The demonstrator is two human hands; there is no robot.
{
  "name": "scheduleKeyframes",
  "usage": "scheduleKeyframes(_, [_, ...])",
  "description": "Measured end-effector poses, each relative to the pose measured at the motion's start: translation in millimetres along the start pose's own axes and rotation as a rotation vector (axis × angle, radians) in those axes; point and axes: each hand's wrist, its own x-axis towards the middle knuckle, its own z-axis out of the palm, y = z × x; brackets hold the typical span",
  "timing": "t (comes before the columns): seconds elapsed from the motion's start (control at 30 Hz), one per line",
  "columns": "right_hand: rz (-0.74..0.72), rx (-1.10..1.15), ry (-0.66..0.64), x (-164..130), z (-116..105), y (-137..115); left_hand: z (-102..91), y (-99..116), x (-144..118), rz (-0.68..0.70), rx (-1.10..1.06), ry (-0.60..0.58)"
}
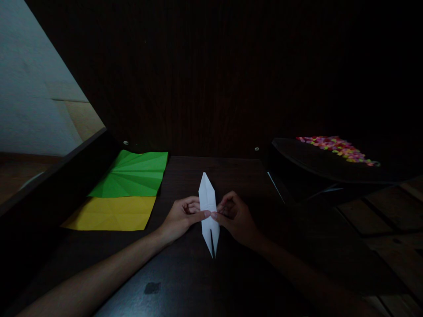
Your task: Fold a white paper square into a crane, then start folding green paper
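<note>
A folded white origami paper [207, 193] stands out against the dark tabletop. It is long and narrow, pointed at the far end and split by a slit into two points at the near end. My left hand [185, 215] pinches its left edge, thumb on top and fingers behind. From the other side my right hand [238, 219] grips the right edge the same way. Both thumb tips nearly meet at the middle of the paper. The fingers under the paper are partly hidden.
On the left lie a creased green paper sheet [139, 174] and a yellow sheet [115, 213] partly beneath it. A dark panel [198, 88] rises behind the table [185, 273]. Colourful small pieces [340, 147] rest on a dark surface at the right. A raised edge [59, 169] borders the left.
</note>
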Motion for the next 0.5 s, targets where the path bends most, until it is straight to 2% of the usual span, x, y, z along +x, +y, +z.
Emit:
scheduleKeyframes(0.13, [0.002, -0.042, -0.036, -2.3, 0.2, -1.8, 0.2, -0.9, -1.2, -0.042, 0.053, -0.005])
scheduleKeyframes(0.37, [0.157, -0.098, -0.164, 1.0, -2.4, -9.1, 2.2, 1.9, -3.6, 0.053, 0.031, 0.090])
scheduleKeyframes(0.5, [0.178, -0.166, -0.229, 1.6, -5.4, -8.5, 5.2, 5.1, -4.7, 0.072, -0.020, 0.103])
